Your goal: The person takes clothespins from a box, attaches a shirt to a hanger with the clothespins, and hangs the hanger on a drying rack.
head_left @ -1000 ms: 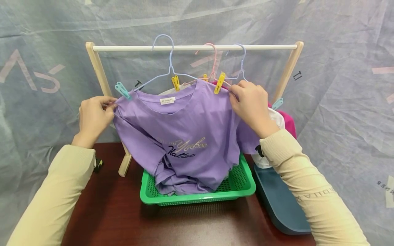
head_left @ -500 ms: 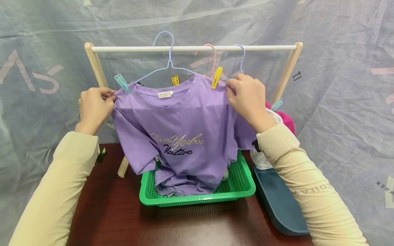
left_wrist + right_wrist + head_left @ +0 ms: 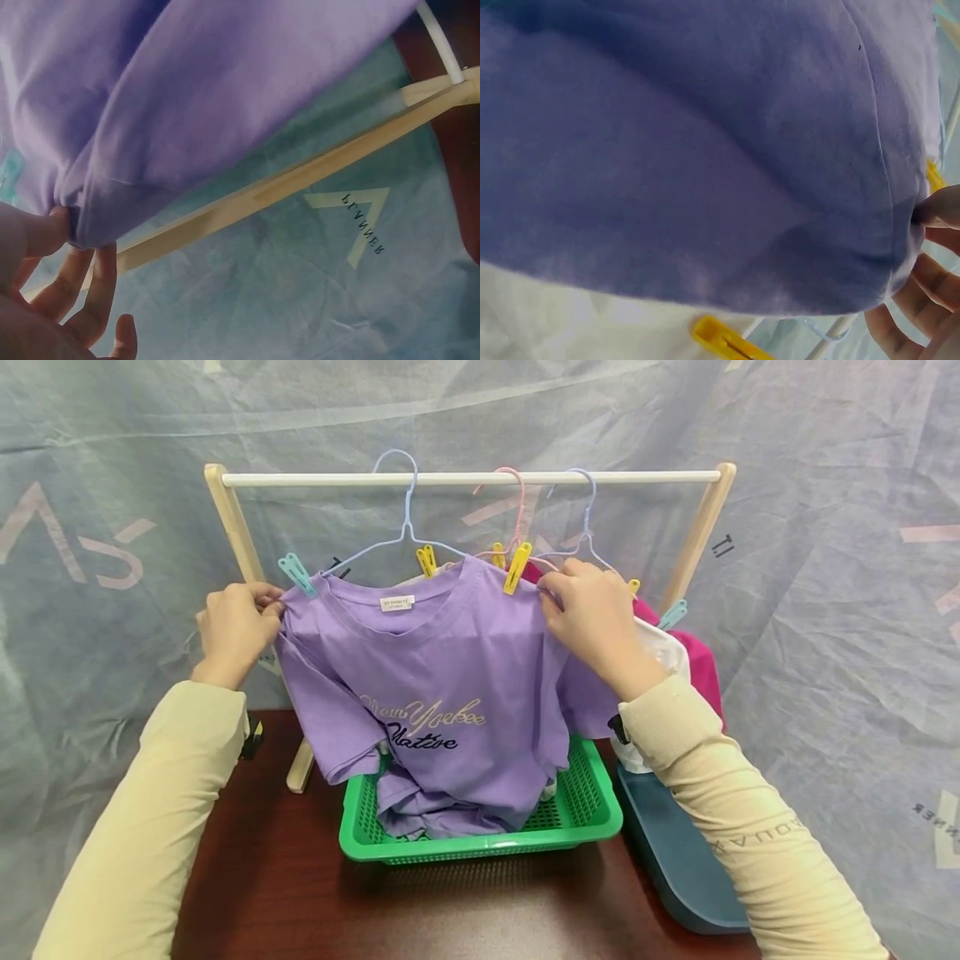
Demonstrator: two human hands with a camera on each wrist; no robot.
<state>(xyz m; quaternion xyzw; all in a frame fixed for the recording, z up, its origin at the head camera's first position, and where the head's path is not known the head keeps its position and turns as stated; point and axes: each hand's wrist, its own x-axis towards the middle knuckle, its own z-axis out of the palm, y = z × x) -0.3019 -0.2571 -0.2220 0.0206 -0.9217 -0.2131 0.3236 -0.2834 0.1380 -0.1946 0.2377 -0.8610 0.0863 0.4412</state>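
A purple T-shirt (image 3: pixel 442 660) with "New Yorkee Native" lettering hangs on a light-blue hanger (image 3: pixel 408 518), whose hook is at the rack's white rod (image 3: pixel 315 480). At the left shoulder, my left hand (image 3: pixel 236 627) pinches the shirt between thumb and fingers. My right hand (image 3: pixel 596 618) pinches the opposite shoulder seam. A light-blue clothespin (image 3: pixel 297 574) grips the shirt near the left shoulder, and a yellow clothespin (image 3: pixel 517 568) grips it near the right one. The shirt's lower part lies bunched in a green basket (image 3: pixel 480 846). In the right wrist view the purple cloth (image 3: pixel 667 172) fills most of the picture.
Behind the shirt, a pink hanger (image 3: pixel 519 510) and another blue hanger (image 3: pixel 587 514) hang on the rod with white (image 3: pixel 667 647) and magenta clothing (image 3: pixel 699 668). A dark blue-grey tray (image 3: pixel 690 860) stands right of the basket on the brown table (image 3: pixel 465 910).
Both hands lifted the shirt and hanger slightly, then lowered them again. The hook rose above the rod and came back down. The right hand and the shirt shifted a little to the left.
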